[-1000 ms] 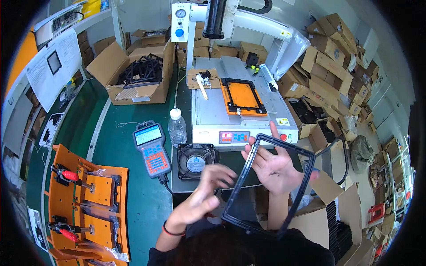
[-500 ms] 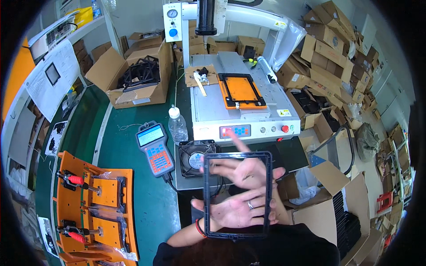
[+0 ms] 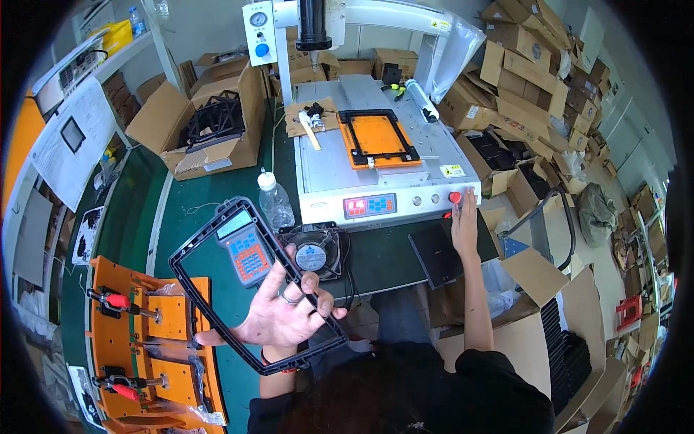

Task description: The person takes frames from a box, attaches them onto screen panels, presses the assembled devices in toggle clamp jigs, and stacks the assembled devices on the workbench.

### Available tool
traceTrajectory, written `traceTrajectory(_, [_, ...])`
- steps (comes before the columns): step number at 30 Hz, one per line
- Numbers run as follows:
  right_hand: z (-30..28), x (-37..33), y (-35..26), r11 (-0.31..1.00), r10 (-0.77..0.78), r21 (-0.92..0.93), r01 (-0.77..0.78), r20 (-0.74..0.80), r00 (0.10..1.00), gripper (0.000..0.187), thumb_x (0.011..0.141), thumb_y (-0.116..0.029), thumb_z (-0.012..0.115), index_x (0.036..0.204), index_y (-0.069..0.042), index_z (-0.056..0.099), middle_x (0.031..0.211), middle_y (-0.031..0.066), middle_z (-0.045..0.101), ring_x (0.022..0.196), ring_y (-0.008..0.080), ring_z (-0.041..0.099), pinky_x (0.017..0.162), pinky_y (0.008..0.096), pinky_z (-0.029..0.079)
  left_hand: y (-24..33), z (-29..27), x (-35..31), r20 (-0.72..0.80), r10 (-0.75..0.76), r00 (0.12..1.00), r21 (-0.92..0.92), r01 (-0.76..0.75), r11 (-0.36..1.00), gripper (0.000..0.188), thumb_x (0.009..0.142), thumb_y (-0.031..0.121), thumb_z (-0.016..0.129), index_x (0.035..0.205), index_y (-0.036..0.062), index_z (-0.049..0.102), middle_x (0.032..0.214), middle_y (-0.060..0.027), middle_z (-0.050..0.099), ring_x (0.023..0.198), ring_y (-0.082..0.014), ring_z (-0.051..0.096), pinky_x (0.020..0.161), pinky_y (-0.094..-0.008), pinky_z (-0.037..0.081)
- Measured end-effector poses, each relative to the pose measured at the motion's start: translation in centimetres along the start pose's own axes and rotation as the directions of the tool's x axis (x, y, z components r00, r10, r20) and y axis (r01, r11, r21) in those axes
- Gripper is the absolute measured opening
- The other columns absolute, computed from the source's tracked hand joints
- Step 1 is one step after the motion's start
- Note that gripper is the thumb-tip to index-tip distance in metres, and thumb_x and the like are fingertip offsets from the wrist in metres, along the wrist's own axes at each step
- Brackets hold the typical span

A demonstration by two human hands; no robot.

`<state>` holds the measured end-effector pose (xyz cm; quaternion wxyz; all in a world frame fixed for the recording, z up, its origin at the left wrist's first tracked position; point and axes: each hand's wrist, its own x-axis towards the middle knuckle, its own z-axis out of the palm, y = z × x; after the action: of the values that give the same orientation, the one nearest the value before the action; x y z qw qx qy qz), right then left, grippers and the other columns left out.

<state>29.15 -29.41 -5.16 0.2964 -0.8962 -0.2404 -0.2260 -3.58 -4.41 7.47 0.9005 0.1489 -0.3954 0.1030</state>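
On the green bench (image 3: 231, 184), biggest item in my feed is the benchtop gantry machine (image 3: 325, 173): grey bed, lit display on its front panel. Far left, orange clamp fixture (image 3: 119, 347) with two red-handled toggle clamps. Cardboard box (image 3: 249, 108) of black frames sits left of the machine.

Black rectangular frame (image 3: 309, 352) is up off the bench, tilted, near centre-left. I have the left hand (image 3: 278, 318) clamped on it, palm to my camera, fingers through the opening and across the right bar, thumb by the left bar. Right hand (image 3: 465, 224) is well apart from the left, fingers straight and side by side, up at the right end of the machine's front. Can't tell whether they touch it.

Orange plate (image 3: 379, 137) lies on the bed with a second black frame (image 3: 394, 157) on top. Handheld keypad terminal (image 3: 249, 257) shows through the held frame's opening. Axial fan (image 3: 311, 257) is right of that; flat black panel (image 3: 437, 258) lies just left of the right forearm. Clear bottle (image 3: 276, 206), white cap, stands just behind the fan. Red button (image 3: 455, 197) is just left of the right fingertips. Smallest: ring (image 3: 293, 298) on a left finger.
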Motion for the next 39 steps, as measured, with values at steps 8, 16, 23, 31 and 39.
traceTrajectory(8, [-0.4,-0.4,-0.7,0.999,-0.029,0.012,0.03,-0.066,0.997,0.05,0.099,-0.023,0.039,0.144,-0.002,0.026,0.148,0.0186,0.029,0.137,0.037,0.027,0.11,0.0411,0.028,0.0,-0.7,-0.5,-0.001,-0.068,0.998,0.116,0.068,0.991,0.137,0.06,0.075,0.068,0.147,0.0072,-0.012,0.135,-0.0181,0.029,0.117,-0.0407,0.037,0.103,-0.0597,0.025])
traceTrajectory(16, [-2.1,0.0,0.0,1.0,0.023,-0.02,-0.023,-0.008,1.0,0.041,0.098,-0.022,0.043,0.133,0.0,0.043,0.14,0.0181,0.042,0.127,0.0367,0.041,0.103,0.0413,0.038,-0.1,-1.1,-1.1,-0.003,-0.112,0.994,0.182,0.11,0.977,0.137,0.061,0.075,0.067,0.147,0.0069,-0.014,0.138,-0.0199,0.027,0.12,-0.0422,0.036,0.103,-0.0591,0.025])
traceTrajectory(23, [-4.0,1.7,0.3,0.976,-0.033,-0.212,0.054,0.104,0.994,0.041,0.094,-0.025,0.05,0.125,0.002,0.051,0.135,0.019,0.048,0.12,0.0355,0.05,0.1,0.042,0.041,-0.4,-0.6,-0.1,0.029,-0.129,0.991,0.151,0.124,0.981,0.128,0.066,0.067,0.07,0.148,0.0073,-0.008,0.137,-0.0221,0.028,0.122,-0.0452,0.035,0.104,-0.0616,0.025])
traceTrajectory(31, [-6.5,-5.6,-1.6,0.989,-0.147,0.082,0.123,0.597,0.788,0.097,0.077,-0.062,0.061,0.148,-0.01,0.02,0.154,0.0196,0.014,0.141,0.0417,0.009,0.111,0.056,0.012,-0.1,-0.1,-1.0,-0.046,-0.18,0.983,0.214,0.185,0.959,0.099,0.082,0.052,0.063,0.15,0.0136,0.002,0.132,-0.0207,0.035,0.118,-0.0453,0.04,0.102,-0.063,0.029])
traceTrajectory(39, [-9.9,-11.7,-3.6,0.92,-0.241,-0.124,0.371,0.568,0.787,0.06,0.081,-0.013,0.061,0.138,-0.021,0.044,0.142,0.008,0.044,0.127,0.0257,0.045,0.108,0.0508,0.027,-1.7,-0.9,-0.5,-0.082,-0.226,0.971,0.172,0.237,0.956,0.104,0.078,0.055,0.061,0.148,0.0074,0.0,0.137,-0.0233,0.031,0.124,-0.0429,0.036,0.104,-0.0612,0.027])
